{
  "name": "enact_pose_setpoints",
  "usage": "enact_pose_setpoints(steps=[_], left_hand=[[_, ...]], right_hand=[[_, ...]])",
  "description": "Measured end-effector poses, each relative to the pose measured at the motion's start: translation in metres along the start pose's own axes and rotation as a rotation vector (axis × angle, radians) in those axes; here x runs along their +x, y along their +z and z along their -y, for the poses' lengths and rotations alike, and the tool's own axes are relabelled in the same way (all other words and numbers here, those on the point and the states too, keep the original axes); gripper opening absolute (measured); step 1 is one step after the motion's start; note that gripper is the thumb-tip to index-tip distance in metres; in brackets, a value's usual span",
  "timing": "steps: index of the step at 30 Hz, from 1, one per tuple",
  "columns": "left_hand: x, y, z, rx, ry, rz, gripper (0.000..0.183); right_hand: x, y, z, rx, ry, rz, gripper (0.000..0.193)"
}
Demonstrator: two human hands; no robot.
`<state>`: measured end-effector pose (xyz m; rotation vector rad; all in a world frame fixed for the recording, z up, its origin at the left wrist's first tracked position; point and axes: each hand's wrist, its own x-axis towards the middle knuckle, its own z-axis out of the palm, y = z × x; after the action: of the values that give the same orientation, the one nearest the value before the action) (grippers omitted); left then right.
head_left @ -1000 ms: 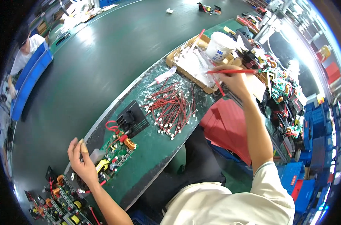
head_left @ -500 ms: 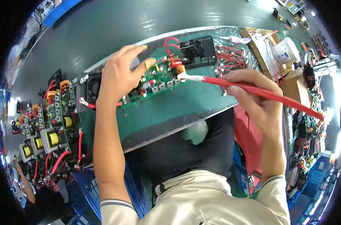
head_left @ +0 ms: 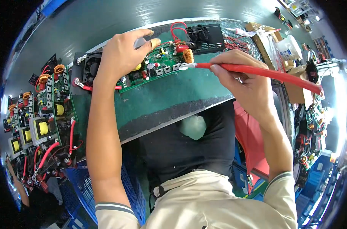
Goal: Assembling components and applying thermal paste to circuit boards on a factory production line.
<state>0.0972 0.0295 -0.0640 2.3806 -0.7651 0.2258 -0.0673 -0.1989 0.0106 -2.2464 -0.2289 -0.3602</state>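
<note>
Right hand pinches a red-handled brush between thumb and fingers, white tip at the near edge of the green circuit board, by the right end of a row of small square black parts. Left hand is spread over the board's left part, thumb and forefinger apart with yellowish covers on the tips; can't tell if the palm touches, as the hand hides what's under it. Board lies on the far side of the bench, in front of the person. Copper toroid stands on it just beyond the brush tip. Black fan to the left, black vented panel to the right, red wire loop arching up beside the panel. Further right: heap of red leads, cardboard tray, white tub. More populated boards stand in rows at far left. Right forearm passes over part of a red sheet beside the lap. Bench top is green, worn dark along the near edge; smooth grey-green surface beyond it. Blue basket below the bench, blue bins at right, bright lights at the right rim.
</note>
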Motion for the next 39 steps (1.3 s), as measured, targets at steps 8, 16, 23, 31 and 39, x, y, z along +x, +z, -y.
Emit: enact_pose_setpoints(steps=[8, 16, 23, 31, 39], left_hand=[[-0.001, -0.001, -0.003, 0.025, -0.012, 0.003, 0.037], [0.001, 0.004, 0.005, 0.054, 0.026, -0.026, 0.041], [0.001, 0.004, 0.001, 0.061, 0.002, -0.015, 0.045], [0.001, 0.006, 0.004, 0.049, 0.054, -0.062, 0.049], [0.001, 0.004, 0.006, 0.021, 0.037, -0.051, 0.048]], right_hand=[[0.003, 0.009, 0.009, -0.038, -0.016, -0.007, 0.011], [0.009, 0.023, 0.016, -0.108, -0.139, 0.057, 0.01], [0.007, 0.027, 0.019, -0.027, -0.13, -0.018, 0.01], [0.012, 0.037, 0.015, -0.17, -0.302, -0.047, 0.012], [0.014, -0.037, 0.023, 0.153, 0.009, -0.314, 0.012]])
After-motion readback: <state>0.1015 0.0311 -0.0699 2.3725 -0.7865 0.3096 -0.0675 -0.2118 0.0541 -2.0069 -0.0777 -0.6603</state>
